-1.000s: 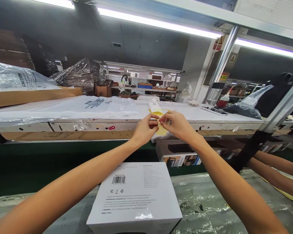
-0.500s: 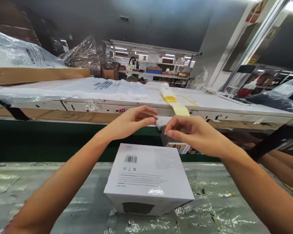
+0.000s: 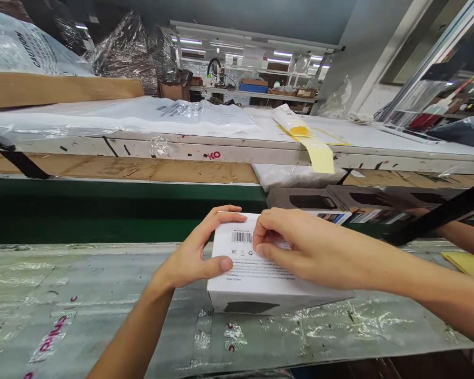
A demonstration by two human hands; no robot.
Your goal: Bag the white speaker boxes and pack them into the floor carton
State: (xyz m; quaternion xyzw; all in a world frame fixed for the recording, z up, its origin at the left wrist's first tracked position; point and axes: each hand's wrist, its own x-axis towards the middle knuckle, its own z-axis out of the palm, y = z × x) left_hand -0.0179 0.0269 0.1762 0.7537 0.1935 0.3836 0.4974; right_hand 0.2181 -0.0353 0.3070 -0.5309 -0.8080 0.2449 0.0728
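Observation:
A white cardboard box [image 3: 245, 289] with a barcode and small printed text on its top sits on the plastic-covered work surface. My left hand [image 3: 199, 250] grips its left side, thumb on the top face and fingers along the far edge. On the same top face, just right of the barcode, my right hand [image 3: 288, 239] rests with thumb and fingertips pinched together. Whatever may lie in that pinch is hidden. The right hand and wrist cover much of the box's right half.
Several dark boxes [image 3: 306, 199] stand behind on the green belt [image 3: 102, 210]. From the white shelf [image 3: 221, 126] hangs a yellow label strip [image 3: 319, 155]. A clear plastic bag [image 3: 292, 175] lies below it. Another person's arm [image 3: 464, 231] shows at right, near a yellow stack [image 3: 466, 263].
Both hands have come down from above the box onto it: the left now grips its side, the right presses its pinched fingertips on the top. The camera view has tilted down.

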